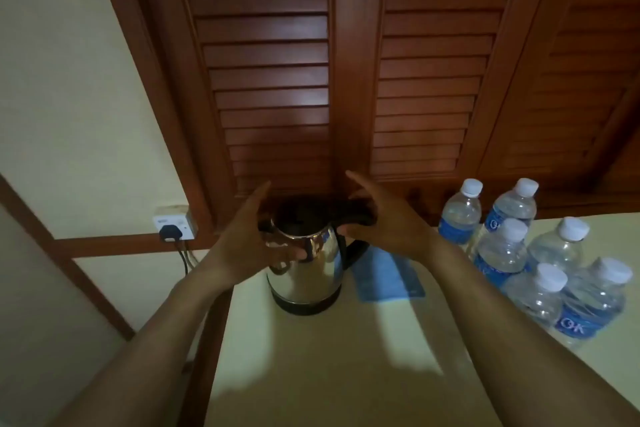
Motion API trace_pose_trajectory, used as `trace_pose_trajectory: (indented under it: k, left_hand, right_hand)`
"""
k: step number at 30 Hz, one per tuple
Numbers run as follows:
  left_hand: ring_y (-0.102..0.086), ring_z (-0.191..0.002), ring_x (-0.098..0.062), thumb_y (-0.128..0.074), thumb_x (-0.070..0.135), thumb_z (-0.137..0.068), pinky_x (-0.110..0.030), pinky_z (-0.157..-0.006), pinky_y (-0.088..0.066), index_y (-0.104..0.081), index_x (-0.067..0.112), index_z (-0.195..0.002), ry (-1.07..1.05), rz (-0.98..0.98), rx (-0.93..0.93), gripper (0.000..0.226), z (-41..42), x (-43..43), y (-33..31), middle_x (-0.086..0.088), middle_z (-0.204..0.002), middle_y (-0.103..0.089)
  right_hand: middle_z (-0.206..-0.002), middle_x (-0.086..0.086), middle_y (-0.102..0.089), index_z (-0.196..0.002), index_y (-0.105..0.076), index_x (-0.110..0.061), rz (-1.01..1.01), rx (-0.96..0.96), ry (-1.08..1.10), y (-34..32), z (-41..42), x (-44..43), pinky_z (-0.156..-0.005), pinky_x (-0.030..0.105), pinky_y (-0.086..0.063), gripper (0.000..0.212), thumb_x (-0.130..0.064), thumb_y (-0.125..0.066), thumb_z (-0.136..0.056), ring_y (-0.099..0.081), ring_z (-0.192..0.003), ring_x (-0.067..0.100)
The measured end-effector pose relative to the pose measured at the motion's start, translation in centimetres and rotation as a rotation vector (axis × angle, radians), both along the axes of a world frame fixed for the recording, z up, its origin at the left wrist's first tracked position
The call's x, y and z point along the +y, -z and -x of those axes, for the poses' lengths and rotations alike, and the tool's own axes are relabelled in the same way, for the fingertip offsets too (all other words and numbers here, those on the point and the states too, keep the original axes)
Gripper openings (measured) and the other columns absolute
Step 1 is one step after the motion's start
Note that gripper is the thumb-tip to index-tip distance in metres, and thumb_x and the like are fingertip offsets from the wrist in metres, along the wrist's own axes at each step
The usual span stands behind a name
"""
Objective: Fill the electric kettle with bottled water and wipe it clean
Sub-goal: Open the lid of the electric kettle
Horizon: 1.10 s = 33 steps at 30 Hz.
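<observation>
The kettle (304,270) stands on the table (346,357) at the middle of the frame, its lid apparently down. My left hand (242,246) clasps its steel side near the spout, and my right hand (388,225) curls over the black handle. A blue cloth (384,274) lies flat just right of it. Capped bottles (502,253) stand at the right edge. I judge that filling and wiping are both still to do.
</observation>
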<state>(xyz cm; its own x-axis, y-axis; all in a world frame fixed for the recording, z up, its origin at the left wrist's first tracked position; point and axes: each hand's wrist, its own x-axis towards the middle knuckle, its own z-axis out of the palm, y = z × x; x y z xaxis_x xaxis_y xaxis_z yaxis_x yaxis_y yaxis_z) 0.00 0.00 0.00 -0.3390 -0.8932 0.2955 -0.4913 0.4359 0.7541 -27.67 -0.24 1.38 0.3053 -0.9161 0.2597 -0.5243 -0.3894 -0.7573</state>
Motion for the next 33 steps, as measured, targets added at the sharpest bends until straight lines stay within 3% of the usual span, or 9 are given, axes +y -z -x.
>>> trace_pose_trajectory:
  k: [5,9,13,16,19,21,24,30,33]
  left_hand:
    - [-0.062,-0.113,-0.015,-0.098,0.024,-0.051,-0.038,-0.09,-0.059,-0.015,0.039,-0.154,-0.111,-0.161,0.185,0.133,0.1,1.0,2.3,0.01,-0.143,-0.047]
    - [-0.065,-0.11,-0.011,-0.097,0.012,-0.049,-0.024,-0.078,-0.06,-0.037,0.034,-0.146,-0.135,-0.244,0.329,0.116,0.5,1.3,3.8,0.016,-0.125,-0.06]
    - [-0.066,-0.097,0.01,-0.089,-0.003,-0.057,-0.009,-0.073,-0.052,-0.051,0.031,-0.131,-0.147,-0.311,0.388,0.09,1.1,1.6,4.4,0.016,-0.109,-0.07]
    - [-0.064,-0.102,0.007,-0.089,0.002,-0.058,-0.011,-0.074,-0.054,-0.048,0.03,-0.138,-0.128,-0.357,0.424,0.095,0.9,1.5,4.8,0.012,-0.121,-0.064]
    - [-0.063,-0.111,-0.003,-0.091,0.015,-0.05,-0.018,-0.078,-0.055,-0.049,0.036,-0.135,-0.143,-0.397,0.412,0.096,0.6,1.3,5.0,0.014,-0.118,-0.066]
    - [-0.063,-0.115,-0.011,-0.091,0.018,-0.048,-0.03,-0.089,-0.054,-0.052,0.042,-0.129,-0.146,-0.425,0.409,0.093,0.4,1.1,5.0,0.019,-0.114,-0.069]
    - [-0.062,-0.118,-0.014,-0.092,0.021,-0.049,-0.045,-0.1,-0.052,-0.053,0.05,-0.123,-0.13,-0.444,0.382,0.089,-0.1,0.8,5.4,0.022,-0.116,-0.068]
    - [-0.057,-0.119,0.0,-0.092,0.027,-0.05,-0.028,-0.094,-0.049,-0.052,0.054,-0.124,-0.105,-0.448,0.357,0.088,-0.4,0.6,5.6,0.024,-0.122,-0.063]
    - [-0.061,-0.109,0.009,-0.092,0.023,-0.051,-0.023,-0.085,-0.056,-0.054,0.046,-0.123,-0.082,-0.431,0.364,0.084,-0.2,0.7,5.0,0.024,-0.118,-0.066]
  right_hand:
    - [-0.123,-0.012,-0.059,-0.138,-0.043,-0.043,-0.049,-0.139,0.091,2.1,0.2,-0.5,-0.098,0.034,-0.053,0.081,-0.038,-0.086,-0.07,-0.06,-0.118,0.01]
    - [-0.117,-0.007,-0.066,-0.124,-0.058,-0.027,-0.129,-0.246,0.182,3.6,0.0,-0.8,-0.093,0.029,-0.056,0.058,-0.014,-0.087,-0.075,-0.064,-0.109,0.007]
    - [-0.109,0.007,-0.072,-0.117,-0.064,-0.015,-0.276,-0.459,0.194,4.9,-0.3,-2.0,-0.095,0.042,-0.057,0.051,0.008,-0.08,-0.075,-0.069,-0.106,0.022]
    - [-0.111,0.026,-0.068,-0.114,-0.068,-0.006,-0.35,-0.585,0.045,5.9,-0.2,-3.1,-0.102,0.059,-0.049,0.047,0.012,-0.075,-0.071,-0.067,-0.109,0.037]
    - [-0.088,0.018,-0.068,-0.102,-0.069,-0.002,-0.445,-0.744,-0.13,6.4,0.1,-4.0,-0.096,0.058,-0.048,0.042,0.019,-0.061,-0.067,-0.069,-0.091,0.03]
    - [-0.062,0.006,-0.06,-0.078,-0.066,-0.007,-0.555,-0.846,-0.278,6.5,0.4,-4.4,-0.078,0.05,-0.048,0.03,0.016,-0.062,-0.059,-0.063,-0.062,0.021]
    - [-0.052,0.004,-0.054,-0.062,-0.064,-0.012,-0.648,-0.891,-0.413,7.1,0.8,-5.5,-0.07,0.039,-0.046,0.023,-0.005,-0.076,-0.044,-0.049,-0.05,0.019]
    - [-0.056,0.009,-0.061,-0.071,-0.068,-0.002,-0.798,-0.873,-0.673,7.9,1.0,-7.9,-0.066,0.038,-0.042,0.023,-0.01,-0.085,-0.056,-0.037,-0.046,0.028]
    - [-0.059,0.003,-0.065,-0.07,-0.07,-0.007,-0.79,-0.847,-0.714,8.0,0.9,-8.0,-0.059,0.039,-0.028,0.016,-0.009,-0.082,-0.06,-0.055,-0.051,0.016]
